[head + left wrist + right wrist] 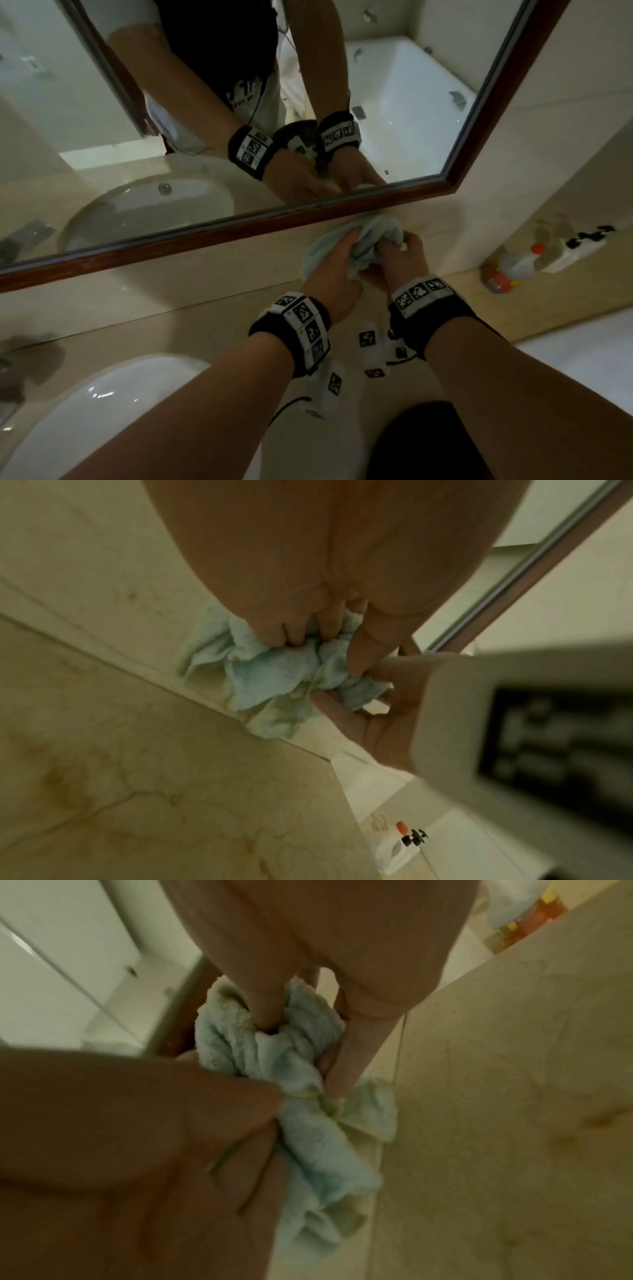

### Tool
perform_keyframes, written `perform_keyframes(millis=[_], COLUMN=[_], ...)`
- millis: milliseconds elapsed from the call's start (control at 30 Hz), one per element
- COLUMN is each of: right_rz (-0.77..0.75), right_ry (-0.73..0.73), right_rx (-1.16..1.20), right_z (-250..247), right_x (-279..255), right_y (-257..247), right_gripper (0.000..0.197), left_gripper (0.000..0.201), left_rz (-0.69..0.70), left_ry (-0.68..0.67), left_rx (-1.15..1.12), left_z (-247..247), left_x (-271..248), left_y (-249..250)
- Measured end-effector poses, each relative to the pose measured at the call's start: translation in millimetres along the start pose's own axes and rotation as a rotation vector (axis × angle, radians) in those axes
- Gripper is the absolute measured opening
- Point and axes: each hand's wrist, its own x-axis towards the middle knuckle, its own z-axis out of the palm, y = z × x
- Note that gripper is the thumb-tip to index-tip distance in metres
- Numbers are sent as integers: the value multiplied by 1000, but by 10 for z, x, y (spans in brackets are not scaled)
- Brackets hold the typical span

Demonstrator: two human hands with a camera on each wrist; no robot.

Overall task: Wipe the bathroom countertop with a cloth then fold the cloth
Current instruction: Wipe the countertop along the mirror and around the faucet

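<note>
Both forearms are reaching up from the bottom of the frame, the left hand (330, 274) and right hand (402, 255) each gripping the bunched pale-blue cloth (371, 236). It is sitting mid-frame above the countertop (205, 308), just below the mirror (239, 102).

Pale blue cloth (371, 236); beige veined countertop (191, 322); reddish-brown mirror frame (212, 228); white sink (102, 404).

head: high, looking forward and down over both forearms toward the mirror (239, 120) and table (205, 308) | left wrist: close, along the fingers | right wrist: close, along the fingers | shared: bunched cloth (371, 240) (274, 680) (308, 1123) held in both hands
</note>
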Motion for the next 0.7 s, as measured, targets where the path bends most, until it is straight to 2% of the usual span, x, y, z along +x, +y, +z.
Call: perform_keyframes(millis=[100,233,433,500,567,700], right_rz=[12,1,-1,10,51,75], right_ry=[-54,-149,-310,-361,-409,-490], right_rx=[195,274,121,36,-42,-153], right_z=[92,340,1011,1339,1731,2488], right_x=[-202,-514,-1026,-1213,-1415,-1893], right_y=[-137,-95,98,151,211,333], right_gripper=[45,39,34,35,38,37], left_gripper=[87,86,70,69,67,44], left_rz=[-35,-46,-66,-95,-158,-337], left_ry=[-72,-52,169,273,413,681], left_rx=[-76,-125,-50,-222,-493,-788], left_z=[-120,-426,-1121,-1388,-1664,-2202], left_x=[-120,-310,-849,-1077,-1309,-1733], left_y=[17,-44,-424,-594,-741,-1096])
